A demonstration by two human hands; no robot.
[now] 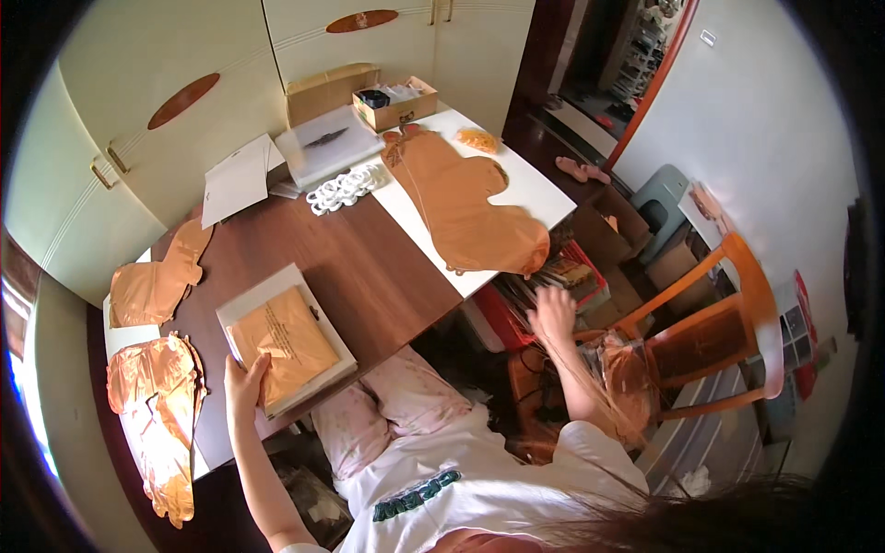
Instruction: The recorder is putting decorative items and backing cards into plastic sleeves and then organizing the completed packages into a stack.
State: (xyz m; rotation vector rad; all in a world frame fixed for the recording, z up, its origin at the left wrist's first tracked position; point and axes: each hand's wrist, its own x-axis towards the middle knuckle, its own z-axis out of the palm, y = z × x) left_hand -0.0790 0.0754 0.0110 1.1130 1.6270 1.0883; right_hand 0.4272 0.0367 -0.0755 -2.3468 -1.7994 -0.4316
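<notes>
On the brown tabletop (359, 249), one left hand (245, 385) holds one orange packet (300, 346).

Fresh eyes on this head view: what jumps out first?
A big, flat orange foil shape spread over the white right part of the table. Next, a glaring sunlit foil piece at its left end. Nearer, the left hand touches an orange packet by the front edge.

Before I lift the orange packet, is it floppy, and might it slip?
The orange packet probably flexes: its surface creases by the left hand. It looks flat, so likely light. Its sheen suggests it may slide on the white board.
</notes>
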